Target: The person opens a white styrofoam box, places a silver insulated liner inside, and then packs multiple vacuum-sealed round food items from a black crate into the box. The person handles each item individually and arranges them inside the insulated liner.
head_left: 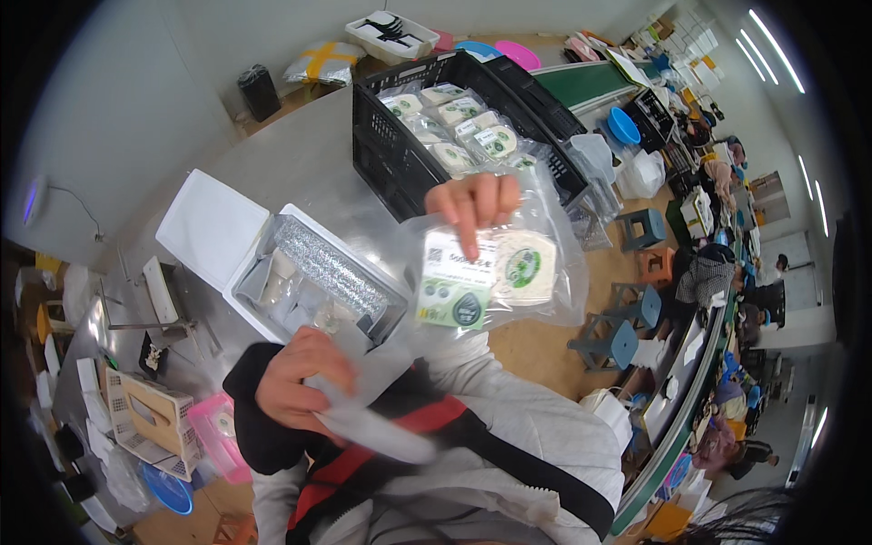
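Note:
My right hand [477, 204] grips the top edge of a clear plastic bag [569, 272]. Inside it are a pale, flat, rounded item [528, 266] with a round green print and a green-and-white label card [455, 286] bearing writing. Lower left, my left hand [303, 385], in a black cuff, pinches a whitish translucent plastic strip [381, 432], blurred by motion. Just beyond that hand stands an open white foam box [238, 286] with silver foil lining [334, 266] and clear-wrapped contents. Its lid [211, 218] leans outward.
A black plastic crate [402, 153] full of similar bags [460, 112] stands on the steel table [300, 150]. Blue stools [613, 340] and an orange one [655, 264] are to the right, near a long green-edged bench with several people. A beige basket [150, 422] is lower left.

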### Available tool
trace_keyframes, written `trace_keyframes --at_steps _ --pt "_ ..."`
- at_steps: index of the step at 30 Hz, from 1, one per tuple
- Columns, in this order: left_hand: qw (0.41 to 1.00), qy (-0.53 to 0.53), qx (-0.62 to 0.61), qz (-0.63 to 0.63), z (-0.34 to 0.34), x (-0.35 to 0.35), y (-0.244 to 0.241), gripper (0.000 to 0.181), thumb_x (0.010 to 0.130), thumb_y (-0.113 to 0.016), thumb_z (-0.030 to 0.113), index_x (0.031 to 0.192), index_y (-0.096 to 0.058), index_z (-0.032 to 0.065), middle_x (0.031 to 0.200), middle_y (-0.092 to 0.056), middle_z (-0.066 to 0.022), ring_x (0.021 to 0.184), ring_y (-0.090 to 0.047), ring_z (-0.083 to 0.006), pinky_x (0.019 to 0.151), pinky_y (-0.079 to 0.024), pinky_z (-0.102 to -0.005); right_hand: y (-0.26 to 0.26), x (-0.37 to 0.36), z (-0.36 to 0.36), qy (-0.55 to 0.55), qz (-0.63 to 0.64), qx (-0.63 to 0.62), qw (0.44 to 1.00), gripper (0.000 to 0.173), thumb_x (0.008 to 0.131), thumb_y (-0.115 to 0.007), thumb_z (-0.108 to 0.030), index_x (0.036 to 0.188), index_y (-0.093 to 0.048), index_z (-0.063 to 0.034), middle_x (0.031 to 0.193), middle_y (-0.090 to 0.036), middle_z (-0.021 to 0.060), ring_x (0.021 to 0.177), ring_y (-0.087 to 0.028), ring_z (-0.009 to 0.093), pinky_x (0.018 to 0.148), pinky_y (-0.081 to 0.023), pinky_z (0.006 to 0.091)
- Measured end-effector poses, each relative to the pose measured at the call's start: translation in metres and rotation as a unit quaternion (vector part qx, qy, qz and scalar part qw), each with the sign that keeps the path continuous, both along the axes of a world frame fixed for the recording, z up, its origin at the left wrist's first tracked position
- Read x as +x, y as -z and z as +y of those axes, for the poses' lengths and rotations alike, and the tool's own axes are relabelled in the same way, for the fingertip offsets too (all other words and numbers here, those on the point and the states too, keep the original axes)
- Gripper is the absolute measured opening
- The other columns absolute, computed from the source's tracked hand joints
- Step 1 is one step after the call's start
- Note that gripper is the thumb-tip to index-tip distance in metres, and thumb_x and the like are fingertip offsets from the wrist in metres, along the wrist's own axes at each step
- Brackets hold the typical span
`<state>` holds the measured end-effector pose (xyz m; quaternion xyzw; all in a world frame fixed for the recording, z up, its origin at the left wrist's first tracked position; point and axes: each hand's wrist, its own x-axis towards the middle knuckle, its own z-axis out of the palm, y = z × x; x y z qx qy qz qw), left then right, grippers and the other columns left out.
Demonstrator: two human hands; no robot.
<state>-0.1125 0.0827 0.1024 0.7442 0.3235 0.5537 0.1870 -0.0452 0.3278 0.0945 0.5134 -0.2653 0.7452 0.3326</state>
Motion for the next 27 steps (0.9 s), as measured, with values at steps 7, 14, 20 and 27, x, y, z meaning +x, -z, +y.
trace_keyframes --at_steps 7,14,20,27 --pt "0.962 -0.042 -0.070 0.260 0.069 0.043 -0.042 0.025 0.063 -0.059 0.024 0.054 -0.044 0.0069 0.122 -0.035 -0.0132 0.114 -0.032 -0.0261 0.090 -0.022 -0.0407 0.010 -0.001 -0.023 -0.019 -0.053 -0.015 0.998 0.016 0.079 -0.043 -0.014 0.067 -0.033 -0.0080 0.064 -0.038 0.0023 0.046 -0.049 0.013 0.060 -0.031 0.0251" --pt "0.966 -0.047 -0.105 0.230 0.048 0.081 0.025 0.025 0.065 -0.060 0.019 0.053 -0.043 0.0051 0.111 -0.046 -0.0147 0.106 -0.042 -0.0263 0.081 -0.037 -0.0381 0.006 0.017 -0.022 0.093 -0.101 -0.157 0.978 0.015 0.082 -0.036 -0.016 0.072 -0.032 -0.0062 0.065 -0.032 0.0034 0.050 -0.038 0.012 0.059 -0.030 0.0258" --pt "0.988 0.018 -0.143 0.054 0.030 0.072 -0.011 0.014 0.063 -0.062 0.007 0.060 -0.049 0.0023 0.103 -0.051 -0.0152 0.096 -0.049 -0.0256 0.078 -0.039 -0.0330 0.021 0.021 -0.033 0.053 -0.109 -0.182 0.976 0.015 0.084 -0.032 -0.015 0.071 -0.032 -0.0060 0.065 -0.032 0.0037 0.049 -0.038 0.012 0.058 -0.031 0.0266" --pt "0.978 0.023 -0.203 -0.046 0.049 0.070 0.014 0.027 0.063 -0.051 -0.001 0.089 -0.055 0.0037 0.085 -0.056 -0.0087 0.078 -0.052 -0.0183 0.069 -0.041 -0.0267 -0.003 0.038 -0.065 0.104 -0.087 -0.146 0.980 0.016 0.079 -0.042 -0.013 0.071 -0.031 -0.0057 0.065 -0.032 0.0040 0.050 -0.041 0.014 0.057 -0.032 0.0274"
